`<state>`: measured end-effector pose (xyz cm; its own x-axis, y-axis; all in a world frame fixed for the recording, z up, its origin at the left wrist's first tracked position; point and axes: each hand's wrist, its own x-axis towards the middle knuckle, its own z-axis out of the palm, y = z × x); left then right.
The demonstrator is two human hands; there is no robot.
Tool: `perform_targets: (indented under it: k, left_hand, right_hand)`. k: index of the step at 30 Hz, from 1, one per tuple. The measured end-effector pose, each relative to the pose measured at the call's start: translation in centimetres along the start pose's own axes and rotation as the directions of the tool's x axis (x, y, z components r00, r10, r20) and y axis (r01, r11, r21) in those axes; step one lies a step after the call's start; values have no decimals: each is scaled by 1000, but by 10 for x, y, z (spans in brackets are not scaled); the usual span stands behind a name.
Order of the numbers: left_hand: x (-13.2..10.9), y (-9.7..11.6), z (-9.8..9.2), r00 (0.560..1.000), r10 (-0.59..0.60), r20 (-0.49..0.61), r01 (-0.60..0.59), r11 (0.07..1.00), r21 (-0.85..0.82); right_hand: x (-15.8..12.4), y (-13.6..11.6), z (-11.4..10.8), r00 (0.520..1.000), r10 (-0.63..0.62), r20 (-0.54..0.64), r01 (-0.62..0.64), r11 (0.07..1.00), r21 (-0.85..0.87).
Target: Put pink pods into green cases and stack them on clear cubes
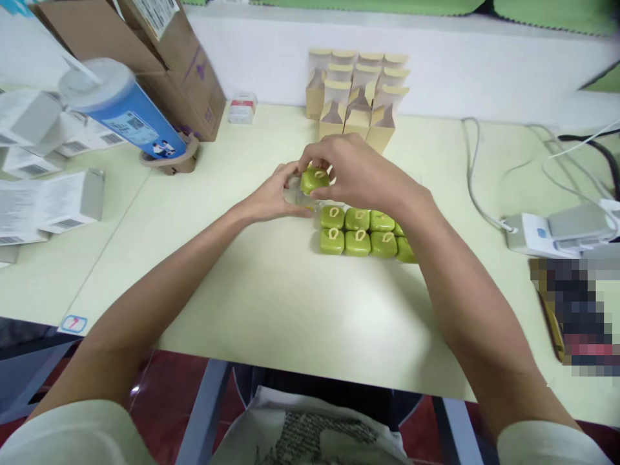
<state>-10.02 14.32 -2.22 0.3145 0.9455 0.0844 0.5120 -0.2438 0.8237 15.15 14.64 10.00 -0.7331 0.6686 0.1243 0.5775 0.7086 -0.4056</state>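
Right hand pinching green container; left hand, half curled, holding clear plastic piece; more green containers resting on desk.

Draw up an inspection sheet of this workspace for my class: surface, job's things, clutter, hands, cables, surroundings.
Surface: pale table, with a numbered label at its front edge, on the left.
Job's things: one green piece between the hands; similar green pieces in two rows, partly hidden by the right arm; open cartons behind.
Clutter: white boxes, blue canister and large cardboard box on the left.
Hands: left hand around a clear item; right hand gripping the single green piece.
Cables: pale cable running to a white power strip; others farther right.
Surroundings: white wall behind; red floor below.
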Motion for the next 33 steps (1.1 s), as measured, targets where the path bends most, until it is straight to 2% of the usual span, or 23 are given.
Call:
perform_targets:
  k: [4,10,14,20,23,27,33]
  left_hand:
    - [-1,3,0,1000,2,-16,-1,999,39]
    - [-1,3,-1,999,-25,-31,27,998,64]
    - [-3,8,0,997,-62,-54,68,991,112]
    - [-4,7,2,998,-12,-58,15,999,35]
    - [-2,0,3,998,8,-69,-5,999,32]
    - [-1,-6,3,997,39,-73,-36,998,42]
    - [-1,-7,2,996,61,-60,-60,998,17]
  right_hand:
    - [8,1,15,1000,-6,23,7,1000,-22]
    - [15,-8,19,996,65,60,-54,986,-160]
    - [11,-13,23,993,69,91,-54,986,-159]
    - [13,-4,38,997,67,25,-65,995,-72]
    - [16,3,43,999,47,9,-46,994,-95]
    - [16,15,43,1000,16,-11,-17,995,-102]
    - [23,19,43,998,64,20,-62,994,-94]
